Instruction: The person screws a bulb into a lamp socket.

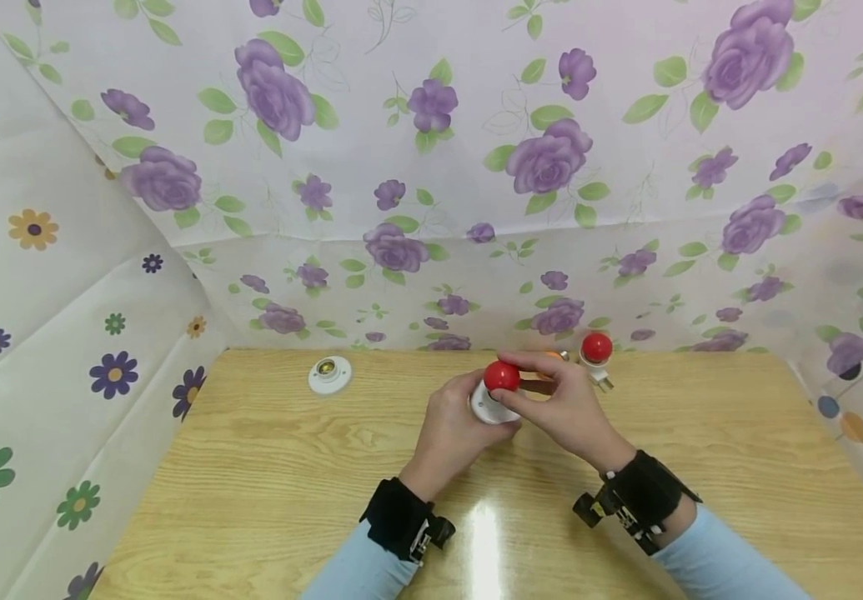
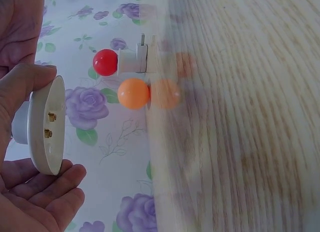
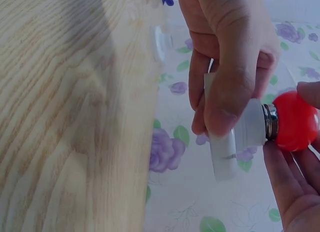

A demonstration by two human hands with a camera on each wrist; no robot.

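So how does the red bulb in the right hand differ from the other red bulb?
The held red bulb is pinched by the right hand; the other red bulb is untouched. The held red bulb meets a round white base; the other red bulb sits in a white plug adapter. Both look round.

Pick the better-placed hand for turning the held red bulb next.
Right, likely: right hand grips the red bulb, its metal thread partly showing; left hand holds the white socket.

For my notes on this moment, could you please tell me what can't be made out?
Head: most of the orange bulb, behind the right hand.
Right wrist: part of that hand, cut by the frame's right edge.
Right wrist: how deep the held red bulb sits, hidden by the white holder.
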